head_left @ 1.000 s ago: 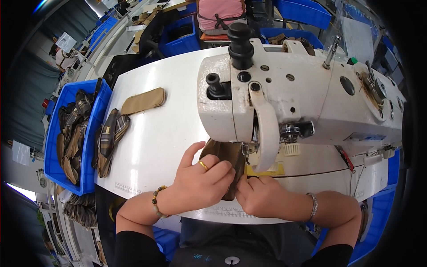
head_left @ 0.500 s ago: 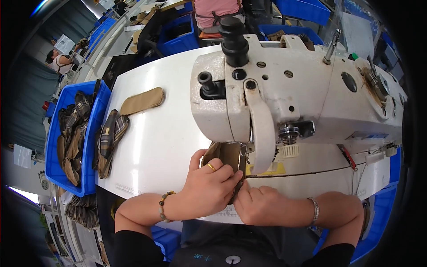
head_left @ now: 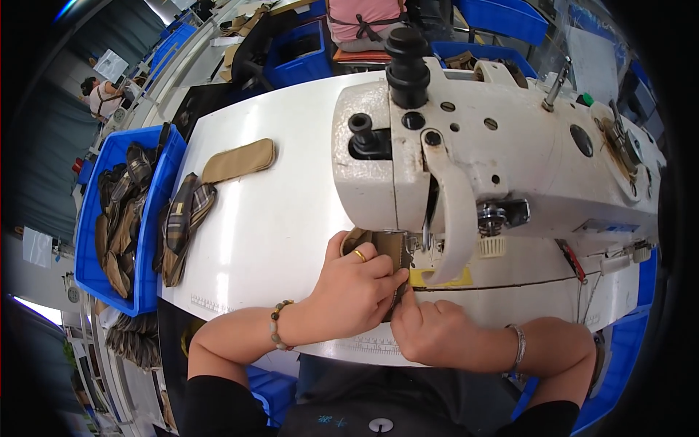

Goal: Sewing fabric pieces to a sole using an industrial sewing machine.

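Observation:
A brown fabric piece (head_left: 387, 246) with what looks like a zipper along its right edge lies beneath the head of a white sewing machine (head_left: 466, 164), close to the needle area. My left hand (head_left: 355, 290), wearing a gold ring, is closed on the piece from the left, thumb at its far end and fingers across it. At the near right edge, my right hand (head_left: 437, 329) pinches the same piece, its fingertips almost touching the left ones. Both hands cover much of the fabric.
A brown padded fabric piece (head_left: 239, 160) and a plaid fabric bundle (head_left: 183, 226) lie left on the white table (head_left: 284, 211). A blue bin (head_left: 90, 240) of plaid pieces stands beyond them. Red-handled snips (head_left: 570, 259) rest at the right. Other people sit in the background.
The whole view has shifted, putting the machine farther right in the picture. Near the needle area, the fabric's right edge appears flatter. Both hands still grip the piece.

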Demonstrator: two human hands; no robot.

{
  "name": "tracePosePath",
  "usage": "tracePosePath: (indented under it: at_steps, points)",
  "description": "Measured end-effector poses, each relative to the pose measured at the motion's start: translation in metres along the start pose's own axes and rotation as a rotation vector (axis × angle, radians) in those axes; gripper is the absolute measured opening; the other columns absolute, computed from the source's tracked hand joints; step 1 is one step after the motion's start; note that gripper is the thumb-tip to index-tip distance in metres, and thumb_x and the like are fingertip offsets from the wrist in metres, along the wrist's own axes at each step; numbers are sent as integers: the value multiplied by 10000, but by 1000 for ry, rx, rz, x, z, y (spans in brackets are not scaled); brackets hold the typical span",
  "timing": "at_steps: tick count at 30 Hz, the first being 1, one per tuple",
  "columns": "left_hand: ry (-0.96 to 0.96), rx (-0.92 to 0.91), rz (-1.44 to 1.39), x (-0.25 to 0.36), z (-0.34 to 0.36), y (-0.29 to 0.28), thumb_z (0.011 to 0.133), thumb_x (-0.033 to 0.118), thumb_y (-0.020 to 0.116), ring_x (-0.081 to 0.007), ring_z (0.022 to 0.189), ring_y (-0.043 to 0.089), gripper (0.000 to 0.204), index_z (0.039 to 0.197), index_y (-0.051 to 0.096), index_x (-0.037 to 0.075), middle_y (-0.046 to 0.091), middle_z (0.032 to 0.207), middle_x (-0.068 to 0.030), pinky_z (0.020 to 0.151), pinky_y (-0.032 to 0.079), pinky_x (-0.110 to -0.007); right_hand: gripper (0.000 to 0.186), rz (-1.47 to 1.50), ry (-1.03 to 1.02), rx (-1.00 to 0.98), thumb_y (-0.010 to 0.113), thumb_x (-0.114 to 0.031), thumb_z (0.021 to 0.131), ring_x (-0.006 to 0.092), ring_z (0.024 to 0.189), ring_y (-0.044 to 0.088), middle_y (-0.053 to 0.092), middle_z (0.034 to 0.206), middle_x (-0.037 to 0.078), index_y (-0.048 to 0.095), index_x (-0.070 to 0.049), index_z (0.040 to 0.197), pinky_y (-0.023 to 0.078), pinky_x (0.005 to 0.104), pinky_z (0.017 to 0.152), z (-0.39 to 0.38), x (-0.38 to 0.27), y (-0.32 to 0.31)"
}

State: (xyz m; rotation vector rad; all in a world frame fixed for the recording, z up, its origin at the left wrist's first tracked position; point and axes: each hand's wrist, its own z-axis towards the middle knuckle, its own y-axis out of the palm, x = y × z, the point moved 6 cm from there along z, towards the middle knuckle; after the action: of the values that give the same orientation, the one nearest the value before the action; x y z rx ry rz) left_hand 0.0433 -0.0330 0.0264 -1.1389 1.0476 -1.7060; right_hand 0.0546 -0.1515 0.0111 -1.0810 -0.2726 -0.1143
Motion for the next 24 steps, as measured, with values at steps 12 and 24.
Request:
tracePosePath:
  at_steps: [12, 24]
  points:
    - [-66, 12, 34, -29, 13, 14, 752, 155, 720, -203, 982, 585, 248, 991, 759, 101, 605, 859, 13, 1047, 230, -649, 171, 25, 96, -5, 629, -97, 732, 129, 558, 600, 704, 905, 247, 686, 37, 820, 460, 251, 431, 6, 24, 10]
    - [17, -4, 470, 18, -18, -7, 803, 149, 592, -145, 1025, 536, 443, 1230, 666, 58, 539, 822, 31, 1049, 75, -794, 245, 104, 117, -20, 630, -130, 693, 167, 621, 643, 698, 873, 237, 699, 43, 852, 481, 250, 483, 6, 29, 6]
